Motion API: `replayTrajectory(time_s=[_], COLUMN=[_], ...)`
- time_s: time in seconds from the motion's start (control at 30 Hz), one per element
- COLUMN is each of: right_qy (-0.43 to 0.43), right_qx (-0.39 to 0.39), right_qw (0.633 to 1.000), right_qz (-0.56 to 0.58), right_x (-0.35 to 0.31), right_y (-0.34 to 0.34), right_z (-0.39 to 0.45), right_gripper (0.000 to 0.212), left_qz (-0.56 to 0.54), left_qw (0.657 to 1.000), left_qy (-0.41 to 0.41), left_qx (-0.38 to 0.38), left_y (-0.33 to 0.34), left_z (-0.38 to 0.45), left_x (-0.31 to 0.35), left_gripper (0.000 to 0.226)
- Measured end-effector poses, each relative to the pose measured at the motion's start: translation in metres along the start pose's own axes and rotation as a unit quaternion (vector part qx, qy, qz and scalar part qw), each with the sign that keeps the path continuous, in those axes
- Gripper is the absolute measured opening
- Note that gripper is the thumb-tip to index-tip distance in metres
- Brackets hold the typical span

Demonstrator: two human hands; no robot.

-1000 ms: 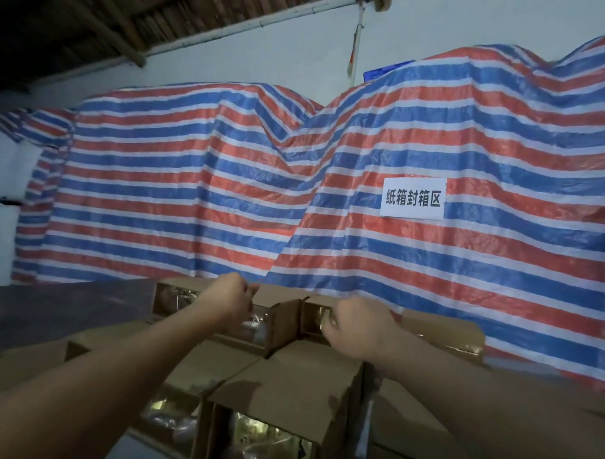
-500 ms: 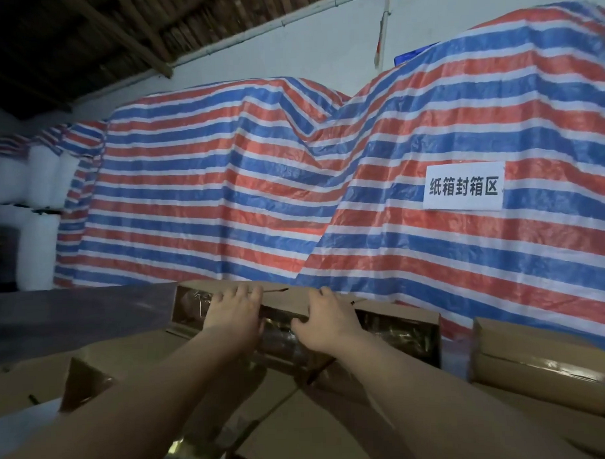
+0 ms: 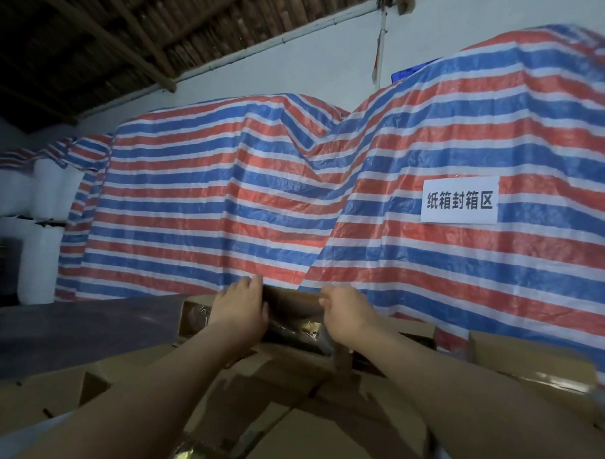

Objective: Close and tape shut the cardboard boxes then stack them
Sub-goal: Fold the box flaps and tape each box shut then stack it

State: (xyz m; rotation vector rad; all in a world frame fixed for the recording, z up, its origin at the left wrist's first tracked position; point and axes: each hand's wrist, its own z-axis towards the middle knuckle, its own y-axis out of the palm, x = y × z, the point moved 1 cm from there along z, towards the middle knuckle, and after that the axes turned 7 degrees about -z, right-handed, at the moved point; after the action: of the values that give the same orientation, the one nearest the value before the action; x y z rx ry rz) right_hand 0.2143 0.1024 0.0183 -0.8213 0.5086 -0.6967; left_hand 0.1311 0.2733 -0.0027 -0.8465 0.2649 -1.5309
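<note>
I have both hands on the far open box (image 3: 290,308), which sits at twelve o'clock from me among the other cartons. My left hand (image 3: 240,308) lies over its left part with the fingers reaching across the far rim, curled round the edge as far as I can judge. My right hand (image 3: 347,312) pinches the far flap at its right, thumb on the near face.

I judge the risk is a skewed fold: if I pull harder with one hand than the other, the flap may crease off its line, or catch on the shiny wrapped contents (image 3: 306,328) that stand just under it. The fingertips are partly hidden, so I cannot tell how firm either hold is.

Around me lie more cardboard boxes (image 3: 525,369) at two o'clock and a closed one (image 3: 285,377) under my forearms. A striped tarp (image 3: 224,197) with a white sign (image 3: 459,200) rises behind. I see no tape roll.
</note>
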Motion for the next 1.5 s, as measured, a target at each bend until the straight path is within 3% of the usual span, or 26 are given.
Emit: replayTrajectory(time_s=[0.1,0.3,0.47,0.6,0.77,0.93,1.13,1.23,1.37,1.5], right_qy=[0.02,0.056,0.094,0.128,0.181,0.245,0.316,0.341,0.342,0.387], right_qx=[-0.001,-0.046,-0.123,-0.172,-0.206,-0.211,-0.205,-0.159,-0.126,-0.041], right_qw=[0.998,0.995,0.982,0.965,0.944,0.922,0.902,0.899,0.888,0.812], right_qz=[0.054,0.066,0.111,0.152,0.183,0.212,0.21,0.224,0.279,0.435], right_x=[0.0,0.01,0.039,0.075,0.122,0.169,0.22,0.238,0.235,0.229], right_y=[-0.047,-0.141,-0.211,-0.244,-0.265,-0.266,-0.244,-0.227,-0.221,-0.208], right_z=[-0.013,-0.054,-0.11,-0.156,-0.22,-0.274,-0.336,-0.356,-0.363,-0.382], right_gripper=[0.017,0.029,0.017,0.014,0.016,0.017,0.018,0.02,0.019,0.039], left_qz=[-0.209,-0.375,-0.516,-0.608,-0.664,-0.704,-0.699,-0.7,-0.695,-0.698], left_qw=[0.974,0.91,0.817,0.714,0.65,0.61,0.567,0.574,0.588,0.587], left_qy=[-0.084,-0.147,-0.156,-0.144,-0.146,-0.193,-0.273,-0.282,-0.268,-0.261], left_qx=[0.009,-0.102,-0.204,-0.315,-0.339,-0.309,-0.34,-0.319,-0.316,-0.316], left_y=[-0.033,-0.08,-0.11,-0.112,-0.083,-0.044,-0.002,0.018,0.025,0.027], left_z=[-0.008,-0.029,-0.059,-0.092,-0.138,-0.189,-0.238,-0.251,-0.253,-0.255], left_x=[0.019,0.074,0.133,0.169,0.219,0.265,0.301,0.308,0.306,0.311], left_gripper=[0.035,0.024,0.02,0.018,0.012,0.032,0.042,0.03,0.037,0.04])
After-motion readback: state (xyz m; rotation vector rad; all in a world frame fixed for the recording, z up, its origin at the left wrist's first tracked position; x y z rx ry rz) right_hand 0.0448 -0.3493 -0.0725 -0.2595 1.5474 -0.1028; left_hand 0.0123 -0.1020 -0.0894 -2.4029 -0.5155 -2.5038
